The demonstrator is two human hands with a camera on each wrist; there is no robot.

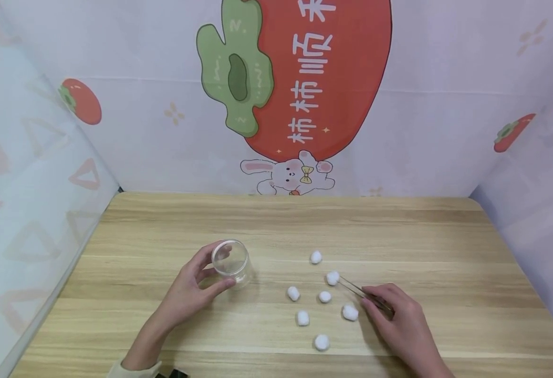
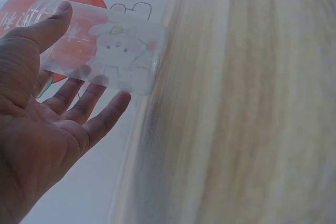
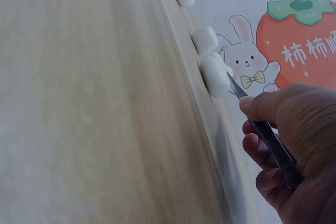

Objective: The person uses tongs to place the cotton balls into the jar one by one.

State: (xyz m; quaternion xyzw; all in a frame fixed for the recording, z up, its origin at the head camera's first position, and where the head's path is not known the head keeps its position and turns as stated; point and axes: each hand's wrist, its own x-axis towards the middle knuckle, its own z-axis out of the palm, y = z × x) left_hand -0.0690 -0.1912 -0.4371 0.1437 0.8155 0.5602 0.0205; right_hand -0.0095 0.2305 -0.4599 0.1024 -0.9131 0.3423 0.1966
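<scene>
A clear, see-through jar (image 1: 231, 261) stands on the wooden table, and my left hand (image 1: 193, 286) grips its side between thumb and fingers. In the left wrist view the same jar (image 2: 118, 51) shows the wall print through it. My right hand (image 1: 401, 320) holds metal tweezers (image 1: 358, 292) pointing left. Their tips touch or nearly touch a white cotton ball (image 1: 333, 278). In the right wrist view the tweezers (image 3: 275, 153) lie between thumb and fingers, and their tips partly pass behind a white cotton ball (image 3: 214, 74).
Several other cotton balls, such as a rear one (image 1: 316, 257) and a front one (image 1: 321, 343), lie scattered between the hands on the wooden table (image 1: 163, 220). A printed cloth wall (image 1: 423, 131) rises along the back edge. A small black object (image 1: 178, 374) shows at the bottom edge.
</scene>
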